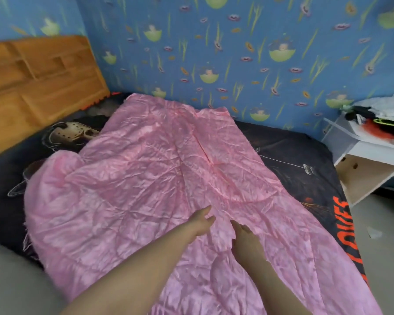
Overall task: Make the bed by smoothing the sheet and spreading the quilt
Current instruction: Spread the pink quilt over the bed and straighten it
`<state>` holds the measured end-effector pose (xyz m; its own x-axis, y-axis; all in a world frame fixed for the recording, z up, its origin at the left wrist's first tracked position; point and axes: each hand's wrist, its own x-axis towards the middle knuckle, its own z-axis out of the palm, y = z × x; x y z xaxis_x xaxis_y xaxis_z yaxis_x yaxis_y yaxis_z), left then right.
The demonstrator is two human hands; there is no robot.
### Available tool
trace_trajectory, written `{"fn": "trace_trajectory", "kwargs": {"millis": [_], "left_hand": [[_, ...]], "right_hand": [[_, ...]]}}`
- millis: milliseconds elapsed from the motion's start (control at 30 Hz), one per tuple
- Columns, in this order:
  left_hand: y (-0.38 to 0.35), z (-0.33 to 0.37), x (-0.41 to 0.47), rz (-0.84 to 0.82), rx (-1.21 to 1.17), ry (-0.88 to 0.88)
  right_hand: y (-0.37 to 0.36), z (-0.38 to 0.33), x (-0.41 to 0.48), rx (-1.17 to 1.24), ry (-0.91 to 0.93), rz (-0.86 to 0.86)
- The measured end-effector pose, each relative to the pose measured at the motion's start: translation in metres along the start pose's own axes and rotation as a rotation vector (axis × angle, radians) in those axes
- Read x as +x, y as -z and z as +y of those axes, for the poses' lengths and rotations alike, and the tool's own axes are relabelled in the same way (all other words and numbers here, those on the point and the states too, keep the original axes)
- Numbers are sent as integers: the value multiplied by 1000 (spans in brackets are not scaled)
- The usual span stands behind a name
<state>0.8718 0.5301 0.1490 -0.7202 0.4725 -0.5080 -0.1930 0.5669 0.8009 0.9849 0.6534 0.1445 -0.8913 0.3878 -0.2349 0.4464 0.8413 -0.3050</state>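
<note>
Checking in from the remote feed. The pink quilt is lying on top of the bed, running at a slant from the far corner by the wall down to the near edge, and it's pretty crumpled all over. The dark printed sheet shows on both sides of it, with a hockey mask print up by the wooden headboard and orange lettering along the right edge.

Both hands are down on the near middle of the quilt, close together but not touching. The left hand has its fingers stretched out straight and holds nothing, just resting on the fabric. The right hand is the same: palm down, flat, pressing on the quilt, not gripping any of it.

Off to the right, past the foot of the bed, there's a white shelf unit with a messy pile of clothes on top.
</note>
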Motion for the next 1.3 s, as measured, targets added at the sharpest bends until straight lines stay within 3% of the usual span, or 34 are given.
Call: {"fn": "trace_trajectory", "kwargs": {"millis": [267, 533, 833, 1300], "left_hand": [[170, -110, -44, 188, -59, 67], [270, -184, -75, 350, -131, 127], [351, -230, -75, 378, -151, 188], [560, -291, -29, 422, -127, 258]], "right_hand": [[-63, -177, 22, -33, 131, -93], [-106, -303, 38, -128, 290, -158], [-140, -397, 75, -138, 371, -199], [-194, -600, 181, -168, 419, -262]]}}
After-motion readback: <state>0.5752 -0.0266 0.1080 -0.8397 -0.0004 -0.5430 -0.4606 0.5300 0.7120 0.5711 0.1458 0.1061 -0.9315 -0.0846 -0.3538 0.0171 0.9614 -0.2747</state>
